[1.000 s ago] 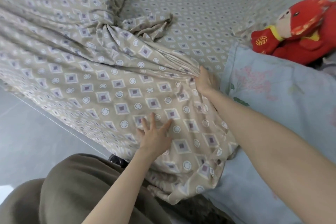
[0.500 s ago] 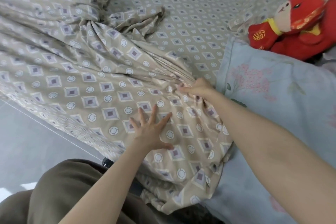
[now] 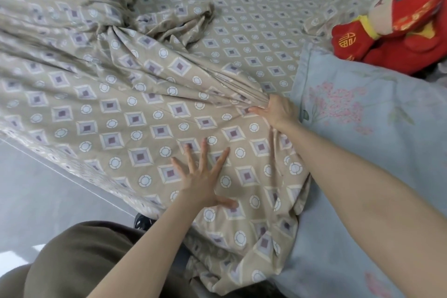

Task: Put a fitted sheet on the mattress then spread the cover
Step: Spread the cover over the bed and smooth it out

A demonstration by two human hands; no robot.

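While on 1 cover [image 3: 121, 116], 2 hands [image 3: 202, 176] [image 3: 278, 110].

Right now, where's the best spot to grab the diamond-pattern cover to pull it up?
Probably the bunched folds of the cover beside the blue pillow, coming from the pillow side. The pleats fan out from there, where the right hand pinches them; the left hand lies flat on it.

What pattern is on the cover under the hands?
Beige cover with purple-centred diamonds and white circles, clearest in the head view.
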